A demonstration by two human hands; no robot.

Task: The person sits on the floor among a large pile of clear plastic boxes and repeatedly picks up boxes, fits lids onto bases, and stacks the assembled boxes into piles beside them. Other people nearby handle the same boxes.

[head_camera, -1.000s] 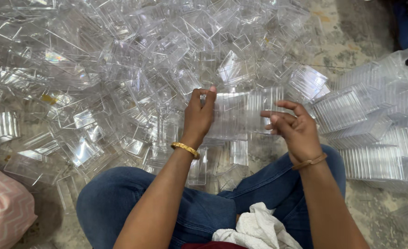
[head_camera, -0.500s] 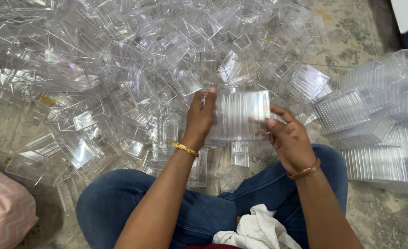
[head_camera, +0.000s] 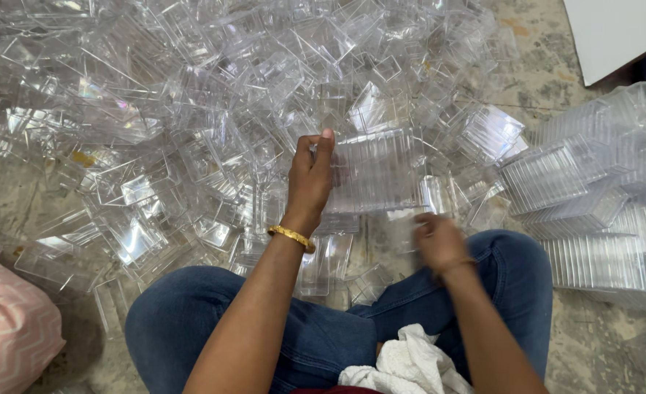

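My left hand point(head_camera: 310, 175), with a gold bangle at the wrist, holds up a stack of clear plastic box pieces point(head_camera: 377, 171) by its left end, above the pile. My right hand point(head_camera: 438, 241) is lower, near my right knee, and blurred; it is off the stack and I cannot tell whether anything is in it. A big heap of loose clear plastic boxes point(head_camera: 191, 109) covers the floor in front of me.
Neat stacks of clear plastic pieces point(head_camera: 593, 211) lie at the right, some in a clear bag. My crossed legs in blue jeans point(head_camera: 213, 321) fill the bottom, with a white cloth point(head_camera: 403, 365) on my lap. A pink patterned cushion point(head_camera: 9, 328) sits at bottom left.
My right hand has let go of the stack's right end and dropped toward my knee. My left hand has stayed up with the stack.
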